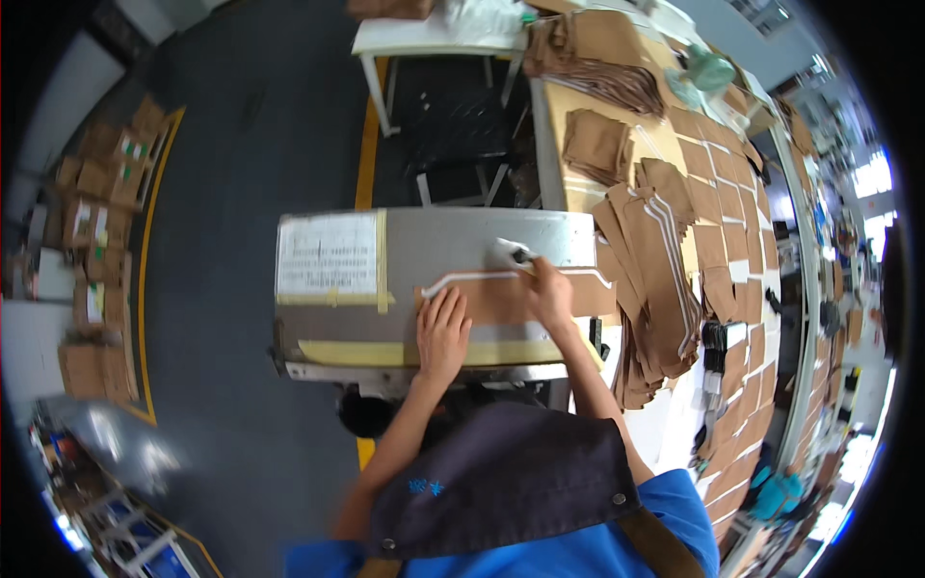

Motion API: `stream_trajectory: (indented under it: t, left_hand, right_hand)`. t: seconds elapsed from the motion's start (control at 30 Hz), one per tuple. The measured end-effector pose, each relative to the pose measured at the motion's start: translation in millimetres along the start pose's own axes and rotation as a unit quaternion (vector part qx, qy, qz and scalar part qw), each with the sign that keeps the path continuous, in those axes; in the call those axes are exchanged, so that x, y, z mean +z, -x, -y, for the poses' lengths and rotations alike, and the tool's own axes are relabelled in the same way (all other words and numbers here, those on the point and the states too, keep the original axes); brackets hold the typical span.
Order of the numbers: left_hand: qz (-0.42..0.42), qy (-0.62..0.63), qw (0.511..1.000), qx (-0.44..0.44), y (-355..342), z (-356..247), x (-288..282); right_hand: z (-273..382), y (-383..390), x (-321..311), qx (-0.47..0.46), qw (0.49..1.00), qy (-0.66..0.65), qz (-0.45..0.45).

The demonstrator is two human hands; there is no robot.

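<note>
A brown cut piece [491,301] with a white band along its far edge lies on a grey metal work plate [443,231]. My left hand [442,332] rests on the piece's left part, fingers stretched out over it. My right hand [547,294] grips a small white-and-dark tool [511,252] at the band, toward the right half of the piece; its exact shape is blurred. A white printed sheet [328,252] is taped at the plate's left, and yellow tape [405,351] runs along the near edge.
Right: a long table with stacked and laid-out brown pieces [655,279]. Behind: a white table [438,39] and a dark stool [458,135]. Left: a grey floor with yellow lines and cardboard boxes [101,231]. A person in teal [780,491] is at the far lower right.
</note>
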State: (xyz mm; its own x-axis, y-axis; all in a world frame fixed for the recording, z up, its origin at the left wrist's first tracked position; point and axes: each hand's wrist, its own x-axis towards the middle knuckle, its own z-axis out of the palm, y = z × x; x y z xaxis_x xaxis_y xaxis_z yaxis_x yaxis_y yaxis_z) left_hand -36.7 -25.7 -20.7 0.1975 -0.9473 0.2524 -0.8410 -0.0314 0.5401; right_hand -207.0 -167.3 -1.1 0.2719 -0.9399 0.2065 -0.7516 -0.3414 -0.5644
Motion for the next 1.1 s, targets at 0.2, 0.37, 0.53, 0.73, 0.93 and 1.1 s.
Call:
stream_trajectory:
  t: [0.2, 0.37, 0.53, 0.73, 0.93, 1.1]
  left_hand:
    - [0.012, -0.034, 0.999, -0.019, -13, 15, -3]
    - [0.190, -0.034, 0.981, 0.018, -76, -6, -5]
    - [0.312, -0.071, 0.946, 0.057, -127, -14, -7]
    - [0.362, -0.067, 0.929, 0.038, -139, -4, 1]
    - [0.326, -0.115, 0.934, 0.085, -159, -57, 3]
    - [0.239, -0.110, 0.955, 0.139, -195, -91, 6]
  right_hand:
    - [-114, 7, -40, 0.093, 0.986, 0.076, -0.115]
    - [-154, 33, -69, 0.245, 0.968, -0.051, 0.003]
    - [-182, 48, -58, 0.205, 0.970, -0.122, -0.036]
    - [-189, 35, -73, 0.170, 0.950, -0.257, 0.039]
    - [-212, 21, -68, 0.110, 0.969, -0.223, -0.011]
    - [-210, 33, -81, 0.096, 0.976, -0.194, 0.035]
